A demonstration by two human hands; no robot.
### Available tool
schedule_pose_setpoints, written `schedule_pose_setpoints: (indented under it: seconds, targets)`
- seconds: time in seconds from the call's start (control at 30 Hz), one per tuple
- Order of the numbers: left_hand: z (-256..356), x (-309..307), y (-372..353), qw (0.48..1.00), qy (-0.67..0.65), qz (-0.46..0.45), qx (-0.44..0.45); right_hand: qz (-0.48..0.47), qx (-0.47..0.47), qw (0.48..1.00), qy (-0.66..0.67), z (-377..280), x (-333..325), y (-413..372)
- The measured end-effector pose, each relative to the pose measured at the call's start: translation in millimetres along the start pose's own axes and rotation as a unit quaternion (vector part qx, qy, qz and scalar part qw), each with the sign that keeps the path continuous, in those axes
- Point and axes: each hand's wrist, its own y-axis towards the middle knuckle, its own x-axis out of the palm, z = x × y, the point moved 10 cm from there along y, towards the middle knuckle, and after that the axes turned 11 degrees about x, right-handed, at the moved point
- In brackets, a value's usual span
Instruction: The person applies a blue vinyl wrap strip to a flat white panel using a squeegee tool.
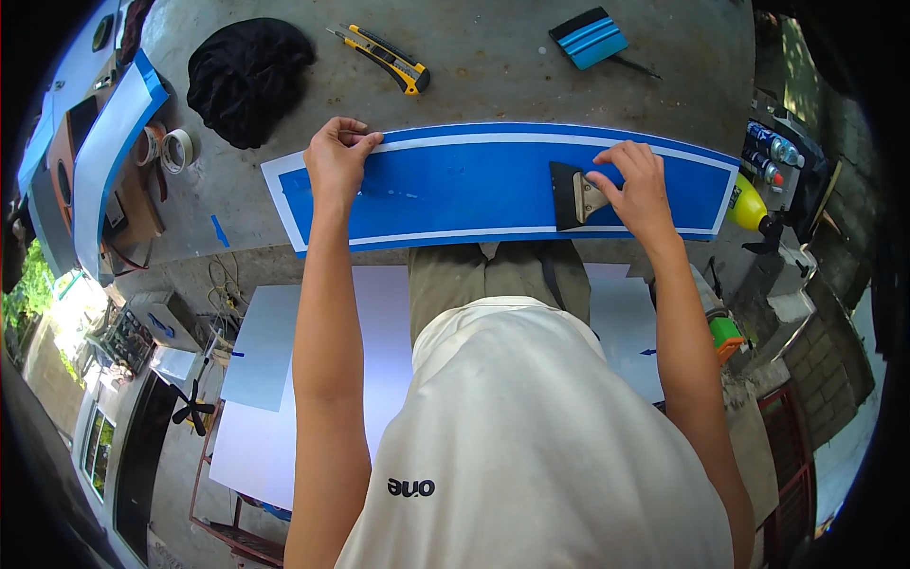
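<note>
A long, slightly curved blue panel [474,180] with white border stripes lies along the near edge of the table. At its upper left edge, my left hand [339,161] is closed, thumb and forefinger pinching at the blue film; the very tips are hard to make out. My right hand [637,185] grips a scraper [572,196] with a wide black blade and a pale metal-looking part. The blade rests over the right half of the panel, its long edge facing left. Part of the scraper is hidden by my fingers.
Beyond the panel lie black cloth [248,81], a yellow utility knife [384,59] and a blue squeegee [590,38]. Tape rolls [176,151] and a curved blue-edged strip [109,161] are at left. A yellow bottle [748,203] stands by the panel's right end.
</note>
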Motion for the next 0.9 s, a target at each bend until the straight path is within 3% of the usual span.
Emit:
schedule_pose_setpoints:
  seconds: [0.23,0.37,0.5,0.57,0.7,0.9]
  targets:
    - [-3,3,1,1.0,0.002,-0.016,-0.006,-0.124,-0.025,0.99,-0.07,14,24,-28]
    - [-1,2,1,1.0,0.015,-0.014,-0.005,-0.174,0.061,0.983,0.006,26,18,-32]
    - [-2,2,0,1.0,0.017,-0.014,-0.008,-0.138,0.131,0.982,0.004,50,-27,-26]
    - [-1,2,0,1.0,0.018,-0.014,-0.009,-0.075,0.123,0.986,-0.083,57,-48,-15]
    - [-2,1,1,1.0,0.011,-0.009,-0.002,-0.129,0.139,0.976,-0.109,51,-36,0]
    - [-2,2,0,1.0,0.001,-0.008,0.002,-0.122,0.115,0.979,-0.113,-6,-17,14]
